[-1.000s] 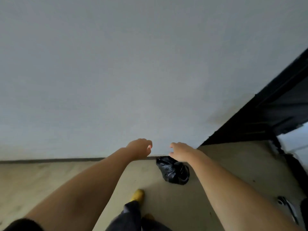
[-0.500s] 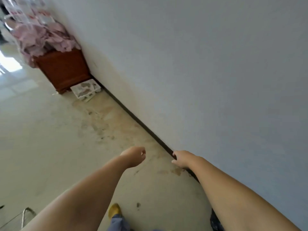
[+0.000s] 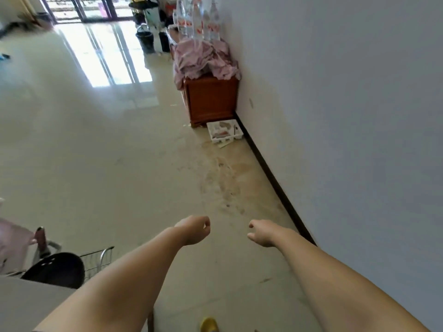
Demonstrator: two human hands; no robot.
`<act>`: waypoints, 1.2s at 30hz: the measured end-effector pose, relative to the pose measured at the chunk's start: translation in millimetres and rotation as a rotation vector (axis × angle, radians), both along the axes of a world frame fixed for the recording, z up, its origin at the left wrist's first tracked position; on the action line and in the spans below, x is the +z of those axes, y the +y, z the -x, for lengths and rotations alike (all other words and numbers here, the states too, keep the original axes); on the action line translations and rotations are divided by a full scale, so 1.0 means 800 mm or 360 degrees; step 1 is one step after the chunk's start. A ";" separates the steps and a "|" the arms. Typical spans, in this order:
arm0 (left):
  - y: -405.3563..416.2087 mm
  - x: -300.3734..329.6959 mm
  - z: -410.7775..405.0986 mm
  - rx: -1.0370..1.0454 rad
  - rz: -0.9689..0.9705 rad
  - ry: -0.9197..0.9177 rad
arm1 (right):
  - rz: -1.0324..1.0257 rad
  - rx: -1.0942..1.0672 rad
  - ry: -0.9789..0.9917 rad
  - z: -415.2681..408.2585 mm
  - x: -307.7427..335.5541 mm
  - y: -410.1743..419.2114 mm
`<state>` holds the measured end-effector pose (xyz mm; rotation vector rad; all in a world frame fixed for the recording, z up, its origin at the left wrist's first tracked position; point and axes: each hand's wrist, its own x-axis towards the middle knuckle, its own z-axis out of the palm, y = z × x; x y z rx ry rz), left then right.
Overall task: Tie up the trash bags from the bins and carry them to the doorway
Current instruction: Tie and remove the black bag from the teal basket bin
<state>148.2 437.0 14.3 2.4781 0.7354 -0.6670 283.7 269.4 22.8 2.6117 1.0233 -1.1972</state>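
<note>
Both my arms reach forward over the tiled floor. My left hand (image 3: 194, 230) hangs with its fingers loosely curled and holds nothing. My right hand (image 3: 262, 233) is likewise loosely curled and empty, a hand's width to the right of the left one. No trash bag is in view. Far down the room, two dark bins (image 3: 145, 41) stand by the wall near the glass doors.
A white wall (image 3: 347, 116) with a dark skirting board runs along my right. A wooden cabinet (image 3: 211, 99) draped in pink cloth stands against it, a white tray (image 3: 224, 133) at its foot. A black stool (image 3: 56, 269) and wire rack (image 3: 97, 259) are at lower left.
My view has swung left, away from the wall and the black bag on the floor, toward the long room. Both hands stay empty and held out in front.
</note>
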 end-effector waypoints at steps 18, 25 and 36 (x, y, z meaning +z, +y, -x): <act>0.385 -0.034 -0.076 0.0556 0.0053 -0.0030 | 0.0058 0.0599 -0.0046 -0.131 -0.030 0.452; 0.561 -0.023 -0.158 0.0713 0.0087 -0.0063 | 0.0117 0.0694 -0.0083 -0.235 -0.017 0.639; 0.892 -0.034 -0.276 0.0704 0.0006 -0.0110 | 0.0042 0.0724 -0.0077 -0.356 -0.032 0.968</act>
